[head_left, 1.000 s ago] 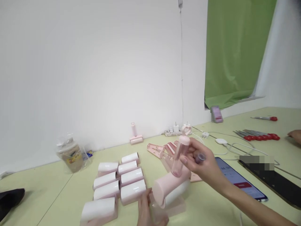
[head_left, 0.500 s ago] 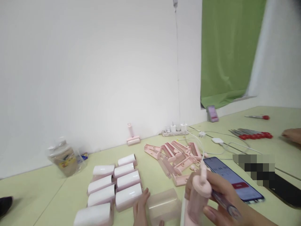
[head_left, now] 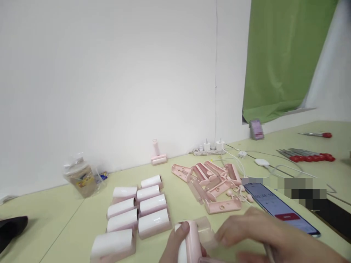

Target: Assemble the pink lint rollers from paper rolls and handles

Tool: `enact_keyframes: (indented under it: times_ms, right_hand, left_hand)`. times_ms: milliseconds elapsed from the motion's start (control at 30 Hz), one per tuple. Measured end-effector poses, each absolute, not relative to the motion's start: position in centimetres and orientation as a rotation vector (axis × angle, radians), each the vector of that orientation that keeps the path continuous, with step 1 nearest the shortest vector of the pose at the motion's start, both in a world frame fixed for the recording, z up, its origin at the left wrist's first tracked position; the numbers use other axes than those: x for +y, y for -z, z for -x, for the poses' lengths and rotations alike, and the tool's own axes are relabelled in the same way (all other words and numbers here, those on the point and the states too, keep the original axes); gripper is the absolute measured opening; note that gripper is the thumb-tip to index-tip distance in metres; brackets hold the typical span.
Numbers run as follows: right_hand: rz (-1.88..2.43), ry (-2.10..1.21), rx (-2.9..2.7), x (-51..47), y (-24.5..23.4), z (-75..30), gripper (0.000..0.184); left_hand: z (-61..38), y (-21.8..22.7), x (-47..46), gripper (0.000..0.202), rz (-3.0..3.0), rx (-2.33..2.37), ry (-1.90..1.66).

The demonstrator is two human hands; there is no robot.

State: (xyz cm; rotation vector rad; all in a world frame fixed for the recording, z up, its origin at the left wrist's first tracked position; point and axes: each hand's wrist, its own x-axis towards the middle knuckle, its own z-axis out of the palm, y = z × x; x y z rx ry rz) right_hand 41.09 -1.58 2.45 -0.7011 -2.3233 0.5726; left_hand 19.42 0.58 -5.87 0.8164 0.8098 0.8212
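My left hand (head_left: 175, 243) is closed around a pink lint roller (head_left: 193, 241) with a white roll at the bottom centre, its thumb on top. Just behind the roller is a clear plastic cover (head_left: 205, 230). The fingertips of my right hand (head_left: 255, 232) come right up to the cover's edge; whether they touch it I cannot tell. A thin pen-like tool (head_left: 268, 252) is tucked in my right hand, mostly hidden and blurred. To the left, several white rolls (head_left: 155, 221) lie in rows. Pink lint roller casings (head_left: 223, 205) are piled beyond my hands.
A finished-looking pink lint roller (head_left: 158, 155) leans on the wall. A phone (head_left: 282, 208) showing a timer lies right, beside a dark phone (head_left: 336, 219). Farther back are a power strip (head_left: 210, 151), cables and red-handled tools (head_left: 309, 157). A bagged jar (head_left: 82, 179) stands left.
The lint roller has passed from my right hand to my left and now lies lower. My left hand has left the clear cover. The other person's hand at the right is out of view.
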Motion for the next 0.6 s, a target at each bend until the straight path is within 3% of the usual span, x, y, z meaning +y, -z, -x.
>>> enact_keyframes:
  times_ms: [100, 233, 333, 433, 600]
  right_hand:
    - [1.028, -0.431, -1.976, -1.5, -2.1, -45.0, 0.03]
    - [1.051, -0.639, -1.606, -1.3, -1.3, -46.8, 0.074]
    - [0.997, -0.764, -1.667, -1.7, -1.2, -44.7, 0.055]
    - [1.002, -0.649, -1.88, -2.3, -1.4, -41.6, 0.027]
    - [0.909, -0.378, -2.171, -2.6, -1.1, -39.2, 0.014]
  left_hand:
    - [-20.1, 4.9, 1.6, 0.052, -0.94, 0.717, -0.836]
    - [-21.6, 3.0, 2.5, 0.031, -1.298, 0.896, -0.887]
    - [-22.7, 1.7, 2.6, 0.019, -1.524, 1.033, -0.86]
    - [-23.2, 1.2, 2.4, 0.016, -1.566, 1.061, -0.869]
    - [-22.4, 1.6, 2.3, 0.015, -1.491, 0.977, -0.936]
